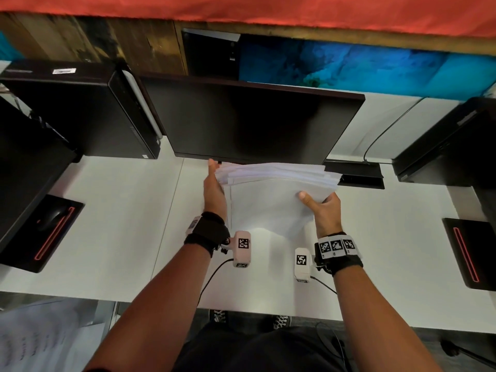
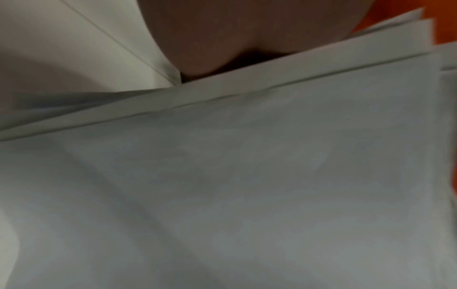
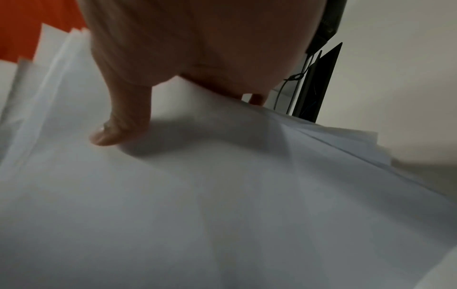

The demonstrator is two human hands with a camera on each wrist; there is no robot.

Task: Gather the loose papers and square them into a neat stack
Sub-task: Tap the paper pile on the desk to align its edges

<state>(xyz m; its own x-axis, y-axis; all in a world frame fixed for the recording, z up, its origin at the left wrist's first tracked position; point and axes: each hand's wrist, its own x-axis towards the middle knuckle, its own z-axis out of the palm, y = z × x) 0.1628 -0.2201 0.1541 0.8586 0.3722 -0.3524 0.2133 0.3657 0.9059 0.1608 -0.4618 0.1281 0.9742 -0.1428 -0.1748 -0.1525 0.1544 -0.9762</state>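
Both hands are on the papers [image 1: 271, 200] now, holding the bundle above the white desk [image 1: 120, 224], just in front of the dark monitor [image 1: 252, 122]. The left hand [image 1: 213, 189] lies flat along the bundle's left edge, fingers straight and close together, pressing in on the sheet edges. The right hand [image 1: 320, 208] grips the right corner, thumb [image 3: 116, 125] lying on the top sheet, the other fingers tucked under the pile and mostly hidden, so how tightly they curl is hard to say. The sheets are not square: at the far side their edges fan out in staggered layers, and the near part sags and curves down toward the desk. The left wrist view is blurred, showing stepped sheet edges against the palm [image 2: 222, 35]. A mouse [image 1: 52, 217] sits on a black pad [image 1: 53, 232] well off to the left, and a computer tower [image 1: 80, 111] stands beside the monitor.
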